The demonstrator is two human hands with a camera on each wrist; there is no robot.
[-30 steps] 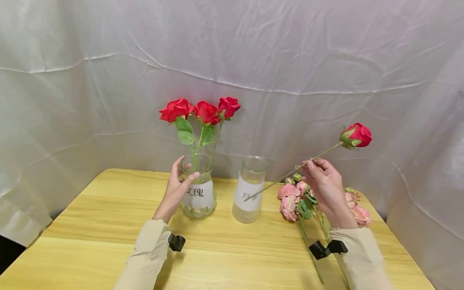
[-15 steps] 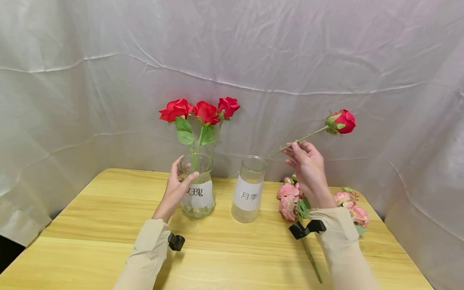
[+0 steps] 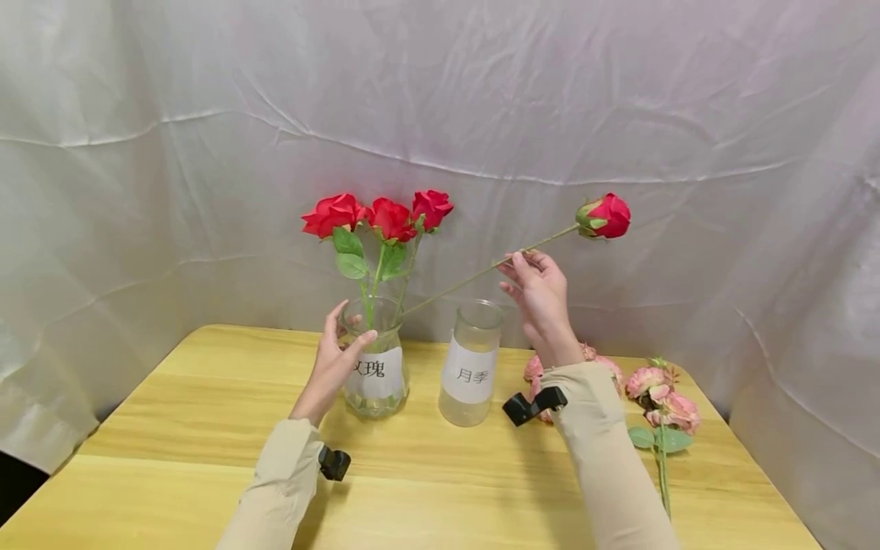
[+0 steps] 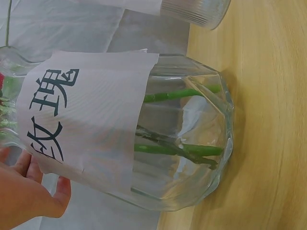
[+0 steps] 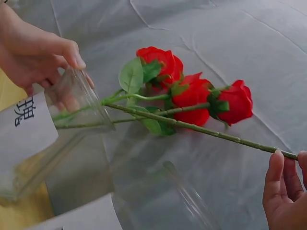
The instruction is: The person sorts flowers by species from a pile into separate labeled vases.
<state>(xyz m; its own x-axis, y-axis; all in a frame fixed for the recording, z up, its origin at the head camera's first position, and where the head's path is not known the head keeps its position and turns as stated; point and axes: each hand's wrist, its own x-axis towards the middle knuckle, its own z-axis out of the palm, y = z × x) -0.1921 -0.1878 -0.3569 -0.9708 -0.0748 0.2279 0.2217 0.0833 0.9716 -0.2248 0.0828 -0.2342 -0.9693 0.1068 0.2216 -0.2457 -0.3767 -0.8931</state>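
Note:
My left hand (image 3: 331,367) grips the neck of a glass vase (image 3: 374,406) with a white paper label, its thumb near the rim. Three red roses (image 3: 392,220) stand in this vase; their green stems (image 4: 180,149) show through the glass in the left wrist view. Between thumb and fingertips, my right hand (image 3: 543,302) pinches the stem of another red rose (image 3: 608,215). This rose leans with its bloom up to the right. Its lower stem end (image 5: 112,106) is right at the vase mouth in the right wrist view.
A straight glass vase (image 3: 467,412), also labelled, stands right of the first one with no flowers in it. Pink flowers (image 3: 677,412) lie on the wooden table (image 3: 412,489) at the right, some partly hidden by the right forearm. A grey-white curtain (image 3: 440,99) hangs behind.
My right hand has moved left with the rose, bringing its stem end past the straight vase to the mouth of the rose vase. The left hand keeps its grip in place.

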